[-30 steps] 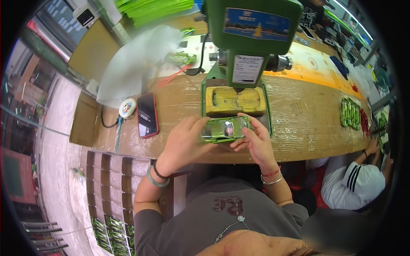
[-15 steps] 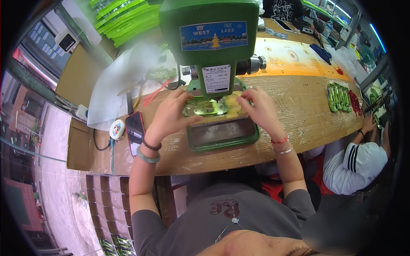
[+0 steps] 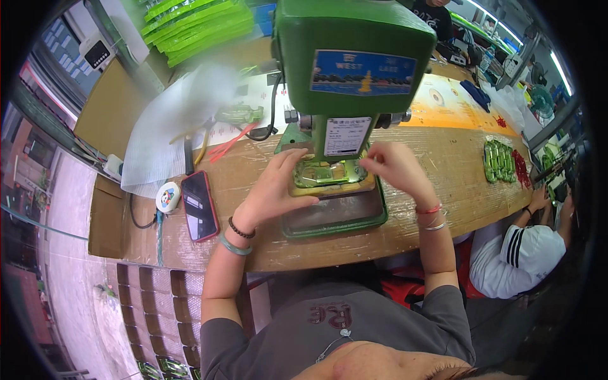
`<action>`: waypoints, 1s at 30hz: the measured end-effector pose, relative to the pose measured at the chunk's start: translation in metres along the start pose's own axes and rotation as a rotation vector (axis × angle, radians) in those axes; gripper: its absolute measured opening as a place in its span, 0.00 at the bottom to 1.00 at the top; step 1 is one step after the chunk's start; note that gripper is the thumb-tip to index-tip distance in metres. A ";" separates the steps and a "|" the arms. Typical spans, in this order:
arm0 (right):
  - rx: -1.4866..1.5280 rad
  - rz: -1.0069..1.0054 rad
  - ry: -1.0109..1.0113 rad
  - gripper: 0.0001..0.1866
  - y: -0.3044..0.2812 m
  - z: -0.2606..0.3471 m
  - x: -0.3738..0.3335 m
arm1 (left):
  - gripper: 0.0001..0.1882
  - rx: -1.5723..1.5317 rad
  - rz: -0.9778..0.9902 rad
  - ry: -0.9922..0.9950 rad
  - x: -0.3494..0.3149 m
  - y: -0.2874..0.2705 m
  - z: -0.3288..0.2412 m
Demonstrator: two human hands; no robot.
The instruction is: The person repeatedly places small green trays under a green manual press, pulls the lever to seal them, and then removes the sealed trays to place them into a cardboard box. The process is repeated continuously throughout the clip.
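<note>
- Shell, green, shiny and shaped like a small car, lies lengthwise on the yellow block, below the green machine.
- Block sits over the green base; the base's front part reaches out toward the person.
- Left hand is at the left end of the shell, its thumb and fingers spread wide, the thumb along the front side of the block. If it presses, I cannot tell.
- Right hand has its fingertips gathered close together at the right end of the shell. If they pinch it or only touch it, I cannot tell.
- Both hands are apart from each other, with the shell between them.
- Shell looks light and thin-walled, I judge; its body is probably stiff, so it should not bend in the fingers.
- Surface is glossy, so it may be slippery, and it may take scratches easily. The narrow parts are perhaps the more fragile.
- Good hold seems to be at the two ends, by the low edges, with soft pressure, and with fingers away from the middle under the machine.
- Phone lies to the left on the table; similar green parts lie in a row at the right.
</note>
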State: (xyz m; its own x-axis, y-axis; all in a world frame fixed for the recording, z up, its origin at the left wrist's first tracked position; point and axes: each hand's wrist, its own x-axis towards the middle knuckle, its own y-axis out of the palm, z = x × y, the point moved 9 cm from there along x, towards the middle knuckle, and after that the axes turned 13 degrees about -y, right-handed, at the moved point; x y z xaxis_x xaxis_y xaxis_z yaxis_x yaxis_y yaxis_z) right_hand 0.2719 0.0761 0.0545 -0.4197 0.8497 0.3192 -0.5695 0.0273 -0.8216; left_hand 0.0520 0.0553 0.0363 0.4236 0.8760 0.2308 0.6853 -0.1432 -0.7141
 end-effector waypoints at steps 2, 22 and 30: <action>0.247 -0.076 0.145 0.10 -0.017 -0.038 0.001 | 0.49 0.019 -0.029 0.020 -0.003 -0.001 0.001; 0.401 -0.897 -0.580 0.14 -0.193 0.103 -0.007 | 0.52 0.010 -0.085 0.011 0.001 0.008 0.013; 0.371 -0.935 -0.556 0.16 -0.184 0.099 -0.023 | 0.52 0.003 -0.073 0.010 0.002 0.008 0.018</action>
State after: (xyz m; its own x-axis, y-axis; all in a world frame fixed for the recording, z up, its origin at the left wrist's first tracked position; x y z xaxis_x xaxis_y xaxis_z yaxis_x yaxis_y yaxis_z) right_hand 0.3162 -0.0007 0.2451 0.0753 0.2266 0.9711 -0.9571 0.2895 0.0066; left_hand 0.0481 0.0643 0.0191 0.3789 0.8792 0.2888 0.7127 -0.0782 -0.6971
